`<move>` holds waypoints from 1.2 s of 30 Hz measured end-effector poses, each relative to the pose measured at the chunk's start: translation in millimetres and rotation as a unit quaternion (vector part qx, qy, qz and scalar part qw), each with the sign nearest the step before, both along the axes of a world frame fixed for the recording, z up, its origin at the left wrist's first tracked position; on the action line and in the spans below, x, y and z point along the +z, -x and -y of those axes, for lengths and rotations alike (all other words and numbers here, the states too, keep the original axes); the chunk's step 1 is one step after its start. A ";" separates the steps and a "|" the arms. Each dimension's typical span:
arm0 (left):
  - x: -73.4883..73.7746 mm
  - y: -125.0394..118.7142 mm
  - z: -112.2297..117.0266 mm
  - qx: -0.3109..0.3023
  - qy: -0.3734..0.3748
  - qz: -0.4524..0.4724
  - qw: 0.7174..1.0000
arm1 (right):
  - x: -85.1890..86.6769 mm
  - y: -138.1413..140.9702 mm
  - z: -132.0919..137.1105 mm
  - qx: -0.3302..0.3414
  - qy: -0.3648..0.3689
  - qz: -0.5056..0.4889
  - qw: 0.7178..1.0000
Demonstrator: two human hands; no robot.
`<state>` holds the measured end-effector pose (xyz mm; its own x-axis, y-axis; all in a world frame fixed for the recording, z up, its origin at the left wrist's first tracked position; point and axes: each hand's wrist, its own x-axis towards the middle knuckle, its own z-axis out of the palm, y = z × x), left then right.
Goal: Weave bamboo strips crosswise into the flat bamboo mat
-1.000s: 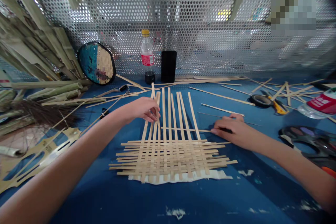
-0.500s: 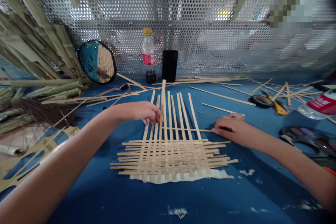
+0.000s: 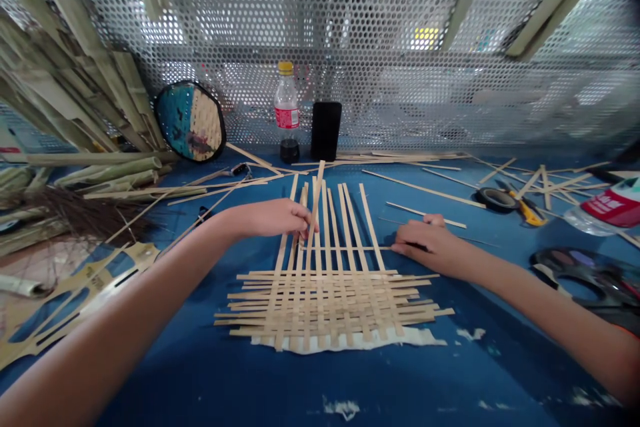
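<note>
Inward both hands had drawn, closer together. The left hand (image 3: 270, 219) curled its fingers (image 3: 304, 221) against a raised upright bamboo strip (image 3: 315, 207), its grip unclear. The right hand (image 3: 425, 245) pinched shut on the end of a thin crosswise strip (image 3: 350, 248). The half-woven bamboo mat (image 3: 325, 300) lay flat on the blue table (image 3: 200, 373), over a white scrap (image 3: 345, 341).

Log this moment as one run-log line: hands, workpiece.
left hand: on raised bamboo warp strip | right hand: holds thin crosswise bamboo strip | woven bamboo mat: on blue worktable
</note>
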<state>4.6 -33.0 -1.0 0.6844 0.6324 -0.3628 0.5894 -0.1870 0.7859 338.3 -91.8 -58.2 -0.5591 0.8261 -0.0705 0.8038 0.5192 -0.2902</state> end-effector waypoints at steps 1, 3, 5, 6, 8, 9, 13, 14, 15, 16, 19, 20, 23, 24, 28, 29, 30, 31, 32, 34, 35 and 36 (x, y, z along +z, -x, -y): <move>0.2 -1.0 1.0 0.000 -0.016 -0.007 1.000 | 0.4 2.8 -0.3 0.004 0.000 -0.003 1.000; 0.7 -2.2 2.3 0.002 -0.024 -0.020 1.000 | 2.0 8.6 -0.2 0.010 0.005 -0.010 1.000; 1.5 -2.2 2.6 0.000 -0.037 -0.031 0.999 | 4.1 12.9 0.2 0.011 0.019 -0.011 1.000; 2.0 -1.8 2.5 0.002 -0.055 -0.035 0.998 | 5.0 13.6 0.3 0.009 0.027 -0.011 1.000; 3.4 -1.1 2.5 0.031 -0.109 -0.042 0.993 | 5.6 11.2 0.1 0.000 0.041 -0.017 0.999; 4.1 -1.0 2.9 0.060 -0.131 -0.043 0.989 | 5.1 7.9 -0.2 -0.008 0.044 -0.022 0.999; 6.1 -2.9 9.6 0.163 -0.050 -0.032 0.985 | 0.8 -12.1 -0.8 -0.048 0.037 -0.038 0.997; 6.5 -3.9 12.2 0.169 -0.012 -0.025 0.985 | 0.2 -16.6 -0.5 -0.055 0.036 -0.040 0.997; 7.0 -5.0 14.8 0.171 0.020 -0.015 0.985 | -0.2 -20.2 -0.1 -0.058 0.036 -0.042 0.997; 7.6 -6.1 17.1 0.174 0.045 -0.002 0.984 | -0.2 -22.7 0.5 -0.058 0.036 -0.046 0.997; 9.3 -9.2 21.6 0.209 0.087 0.036 0.973 | -0.1 -24.9 1.9 -0.052 0.036 -0.063 0.996; 9.3 -10.0 21.9 0.227 0.098 0.048 0.968 | -0.6 -24.7 2.0 -0.051 0.037 -0.070 0.996; 5.8 -11.0 19.9 0.270 0.113 0.087 0.952 | -4.4 -24.6 1.1 -0.048 0.044 -0.088 0.994; 3.7 -11.2 18.6 0.281 0.119 0.099 0.947 | -6.3 -25.1 0.5 -0.048 0.044 -0.093 0.994; -4.2 -11.6 13.9 0.324 0.150 0.134 0.924 | -13.5 -28.9 -2.3 -0.044 0.028 -0.109 0.993; -5.1 -11.1 13.0 0.323 0.162 0.137 0.922 | -14.7 -29.9 -2.8 -0.041 0.025 -0.112 0.993; -5.4 -10.2 12.0 0.315 0.172 0.137 0.923 | -15.6 -30.8 -3.2 -0.038 0.023 -0.114 0.992; -5.5 -8.6 10.9 0.304 0.179 0.135 0.926 | -16.3 -31.5 -3.5 -0.035 0.023 -0.115 0.993; -5.3 -6.4 9.6 0.295 0.183 0.134 0.928 | -16.9 -32.2 -3.7 -0.033 0.023 -0.114 0.993; -4.8 -0.2 6.3 0.278 0.182 0.136 0.933 | -17.7 -33.1 -3.8 -0.029 0.024 -0.112 0.993; -4.4 3.4 4.4 0.263 0.179 0.137 0.938 | -18.1 -33.5 -3.8 -0.029 0.024 -0.109 0.993; -3.7 6.9 2.5 0.242 0.176 0.132 0.945 | -18.4 -33.8 -3.8 -0.029 0.025 -0.107 0.994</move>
